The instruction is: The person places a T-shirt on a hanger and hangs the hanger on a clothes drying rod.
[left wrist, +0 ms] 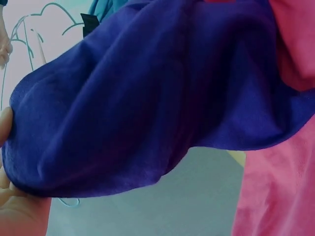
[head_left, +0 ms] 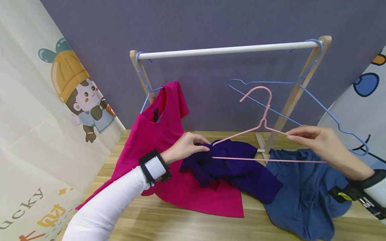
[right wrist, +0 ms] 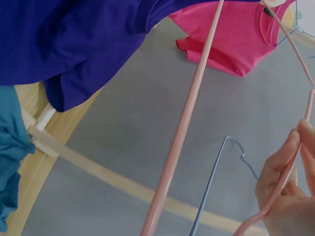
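Note:
In the head view my left hand [head_left: 190,146] pinches the edge of a dark purple garment [head_left: 235,170], lifting part of it off the table. My right hand [head_left: 316,139] grips one shoulder of a pink hanger [head_left: 263,115], whose hook points up. The hanger's far shoulder end reaches the purple cloth beside my left fingers; its tip is hidden there. In the left wrist view the purple garment [left wrist: 113,108] spreads across, with my left fingers at its edge. The right wrist view shows my right hand [right wrist: 290,177] around the pink wire.
Behind stands a rack with a white rail [head_left: 223,51] and wooden posts. A magenta T-shirt [head_left: 159,134] hangs at its left on a blue hanger. Another blue hanger [head_left: 324,103] hangs at the right without a garment. Blue-grey cloth [head_left: 297,194] lies on the wooden table [head_left: 144,224].

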